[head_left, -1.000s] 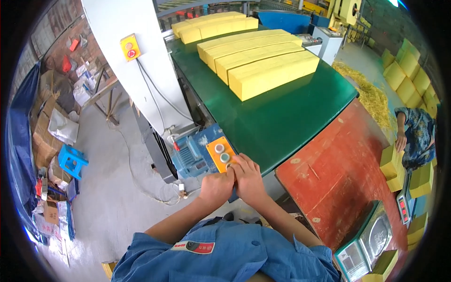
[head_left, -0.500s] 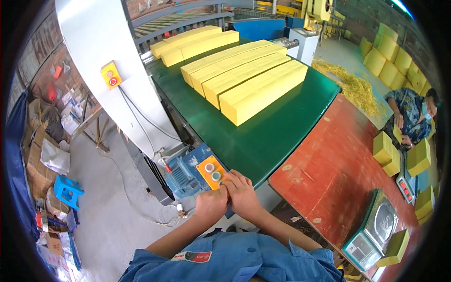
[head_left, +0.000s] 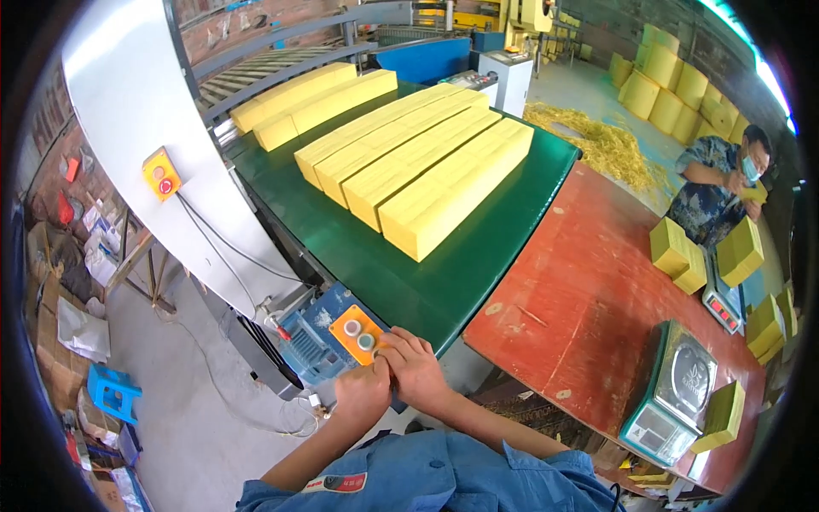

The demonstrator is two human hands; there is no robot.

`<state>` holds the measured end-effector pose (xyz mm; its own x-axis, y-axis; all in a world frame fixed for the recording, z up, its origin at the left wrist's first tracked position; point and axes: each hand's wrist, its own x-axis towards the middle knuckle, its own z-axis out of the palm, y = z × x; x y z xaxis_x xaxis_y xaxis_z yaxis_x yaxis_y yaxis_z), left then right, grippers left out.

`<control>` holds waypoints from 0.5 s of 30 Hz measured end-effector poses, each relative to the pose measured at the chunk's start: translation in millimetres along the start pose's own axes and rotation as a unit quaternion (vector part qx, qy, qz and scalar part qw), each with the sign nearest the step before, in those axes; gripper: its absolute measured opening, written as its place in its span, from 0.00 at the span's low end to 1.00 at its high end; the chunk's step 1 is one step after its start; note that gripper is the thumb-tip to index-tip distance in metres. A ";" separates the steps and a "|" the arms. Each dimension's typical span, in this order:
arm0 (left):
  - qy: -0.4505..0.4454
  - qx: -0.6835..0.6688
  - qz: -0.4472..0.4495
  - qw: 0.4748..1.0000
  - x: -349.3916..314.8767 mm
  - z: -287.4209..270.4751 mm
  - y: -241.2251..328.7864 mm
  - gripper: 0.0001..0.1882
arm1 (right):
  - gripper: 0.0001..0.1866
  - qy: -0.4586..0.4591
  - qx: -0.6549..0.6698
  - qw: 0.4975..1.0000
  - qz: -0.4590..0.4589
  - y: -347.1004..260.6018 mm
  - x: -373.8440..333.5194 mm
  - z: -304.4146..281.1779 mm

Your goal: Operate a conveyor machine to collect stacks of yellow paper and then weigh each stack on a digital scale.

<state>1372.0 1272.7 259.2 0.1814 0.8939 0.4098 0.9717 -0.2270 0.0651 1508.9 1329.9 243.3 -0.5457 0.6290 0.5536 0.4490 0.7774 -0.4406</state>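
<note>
My left hand (head_left: 364, 394) is closed, its thumb side against my right hand (head_left: 415, 371). Both are at the lower corner of an orange button box (head_left: 345, 321) with a white and a green button. The right fingers are bent together over that corner. Whatever lies between the hands, if anything, is hidden. Beyond the box, a green conveyor belt (head_left: 388, 294) carries several long yellow stacks of paper-like sheets (head_left: 461, 192) in rows. A blue motor (head_left: 311, 346) sits beside the box.
On the right, a red table (head_left: 546, 299) bears a scale (head_left: 670, 401), a yellow block (head_left: 721, 418) and a second scale (head_left: 723, 303). A co-worker (head_left: 712, 183) is at its far side. A white machine column (head_left: 128, 111) with a stop-button box (head_left: 161, 174) rises left. A blue stool (head_left: 113, 392) stands on the floor.
The view has swung right, so the scene sits further left in the picture. My hands stay together at the button box. The co-worker's hands have risen with a yellow piece.
</note>
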 end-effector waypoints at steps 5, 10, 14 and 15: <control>-0.019 0.002 -0.003 1.000 1.7 -3.4 2.9 0.05 | 0.19 -0.005 0.008 1.000 0.010 0.4 -1.2 0.7; -0.019 -0.013 -0.007 1.000 1.1 -3.4 4.2 0.05 | 0.18 0.010 -0.005 1.000 0.011 -1.1 1.2 -1.6; -0.018 0.000 -0.014 1.000 -0.4 -0.8 3.7 0.05 | 0.16 0.017 -0.008 1.000 0.008 -3.4 4.3 -3.5; -0.010 0.002 -0.011 1.000 -1.5 0.0 3.7 0.05 | 0.16 0.013 -0.006 1.000 0.008 -4.5 2.8 -3.3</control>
<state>1375.4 1270.4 258.9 0.1634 0.9065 0.3892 0.9760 -0.2061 0.0703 1507.7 1328.2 249.1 -0.5209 0.6403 0.5645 0.4659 0.7674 -0.4404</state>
